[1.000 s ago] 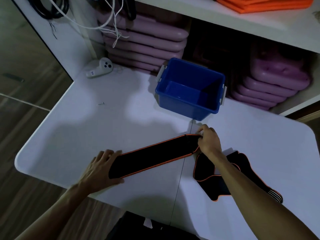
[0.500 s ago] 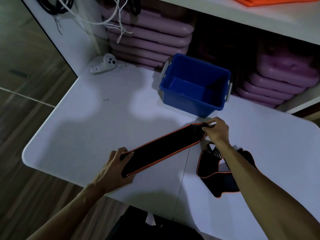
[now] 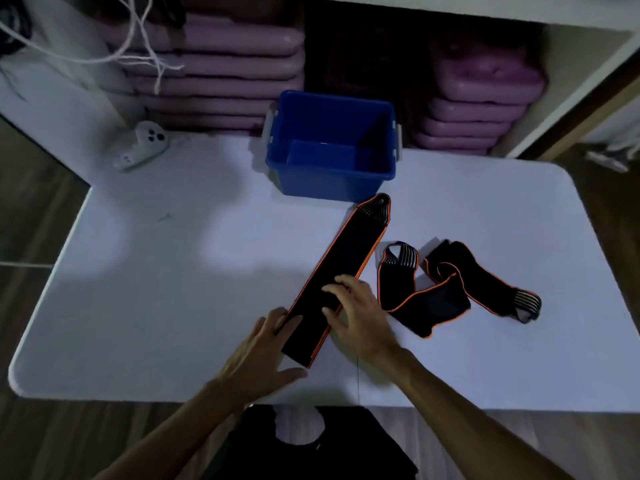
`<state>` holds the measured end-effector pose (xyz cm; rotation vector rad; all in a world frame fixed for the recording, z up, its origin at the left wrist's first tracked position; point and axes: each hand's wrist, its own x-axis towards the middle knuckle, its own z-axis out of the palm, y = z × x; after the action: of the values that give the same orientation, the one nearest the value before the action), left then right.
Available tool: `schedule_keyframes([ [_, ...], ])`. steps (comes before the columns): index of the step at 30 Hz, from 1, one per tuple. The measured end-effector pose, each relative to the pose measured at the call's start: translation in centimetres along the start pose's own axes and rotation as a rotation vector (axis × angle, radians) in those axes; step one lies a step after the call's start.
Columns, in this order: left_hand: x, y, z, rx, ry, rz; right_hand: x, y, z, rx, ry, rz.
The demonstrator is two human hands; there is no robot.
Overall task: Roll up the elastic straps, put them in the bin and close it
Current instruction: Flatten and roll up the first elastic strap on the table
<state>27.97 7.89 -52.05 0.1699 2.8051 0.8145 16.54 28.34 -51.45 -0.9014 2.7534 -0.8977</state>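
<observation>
A black elastic strap with orange edging (image 3: 349, 254) lies flat and straight on the white table (image 3: 173, 289), running from near me up toward the blue bin (image 3: 332, 181). My left hand (image 3: 263, 351) rests at the strap's near end, fingers on its left edge. My right hand (image 3: 356, 317) hovers over the strap's lower part with relaxed, spread fingers touching it. A second black strap (image 3: 446, 292) lies crumpled to the right. The bin stands open and empty at the table's back; I see no lid.
A white game controller (image 3: 142, 148) lies at the back left. Stacks of purple cases (image 3: 221, 81) fill the shelf behind the bin, and more purple cases (image 3: 478, 109) sit to its right. White cords (image 3: 138, 46) hang at the upper left. A dark object (image 3: 311, 445) sits below the table's front edge.
My right hand let go of the strap's far end and came back to its near part. The strap now lies straight toward the bin. My left hand stays at the near end.
</observation>
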Motion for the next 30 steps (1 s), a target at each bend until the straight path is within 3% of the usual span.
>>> schedule_keyframes([
  [3, -0.1, -3.0, -1.6, -0.029, -0.08, 0.198, -4.1, -1.7, 2.2, 0.017, -0.063, 0.006],
  [8, 1.5, -4.6, -2.2, 0.255, -0.011, 0.437, -7.5, -4.3, 5.7, -0.141, -0.048, 0.098],
  [12, 2.3, -4.3, -2.2, 0.31, -0.023, 0.512, -7.6, -5.8, 6.8, -0.182, 0.051, 0.197],
  [20, 3.1, -4.2, -3.1, 0.288, -0.088, 0.591, -8.0, -6.5, 7.0, -0.191, 0.147, 0.193],
  [30, 3.7, -4.2, -3.0, 0.434, -0.083, 0.74, -7.2, -6.4, 6.5, -0.176, 0.15, 0.229],
])
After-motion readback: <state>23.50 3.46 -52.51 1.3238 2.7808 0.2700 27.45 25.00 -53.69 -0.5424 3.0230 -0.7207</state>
